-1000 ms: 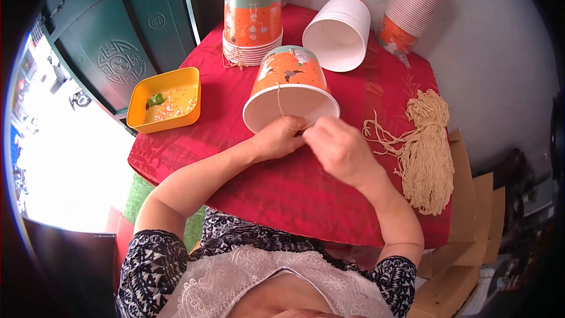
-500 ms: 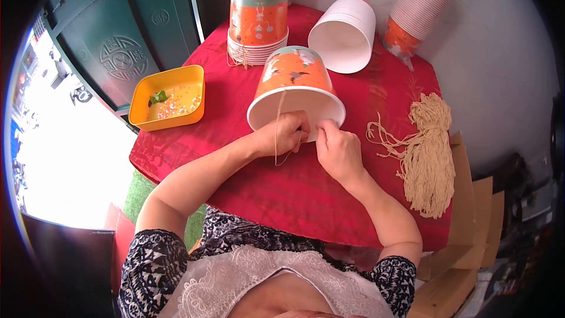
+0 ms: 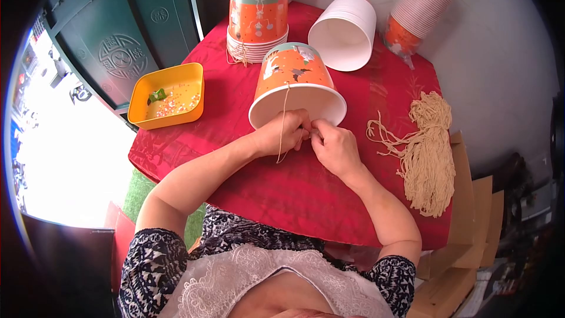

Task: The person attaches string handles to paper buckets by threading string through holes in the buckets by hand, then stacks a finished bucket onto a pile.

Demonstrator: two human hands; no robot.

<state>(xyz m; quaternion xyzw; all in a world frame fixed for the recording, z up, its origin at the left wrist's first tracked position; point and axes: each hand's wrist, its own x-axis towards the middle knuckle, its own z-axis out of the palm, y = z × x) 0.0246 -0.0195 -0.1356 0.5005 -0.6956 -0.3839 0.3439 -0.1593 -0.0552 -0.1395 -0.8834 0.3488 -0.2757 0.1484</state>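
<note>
An orange printed paper bucket (image 3: 297,72) lies tilted on the table with its white mouth facing me. A thin beige string (image 3: 285,115) comes from the top of its rim, hangs across the back of my left hand and curves back beneath it. My left hand (image 3: 285,131) is closed in front of the lower rim, its fingers curled on the string. Right beside it, my right hand (image 3: 335,146) is closed in a pinch, fingertips against the left fingers. Whatever lies between the right fingertips is too small to make out.
A yellow tray (image 3: 136,103) with small pink and white bits stands at left. Behind are an upside-down bucket stack (image 3: 259,17), white nested buckets (image 3: 344,34) on their side and a leaning stack (image 3: 425,3). A beige string bundle (image 3: 429,153) lies at right on the red cloth (image 3: 306,206).
My right hand has moved left, up against my left hand. The bucket has turned slightly and shifted a little to the right. The string now hangs over my left hand at a slant.
</note>
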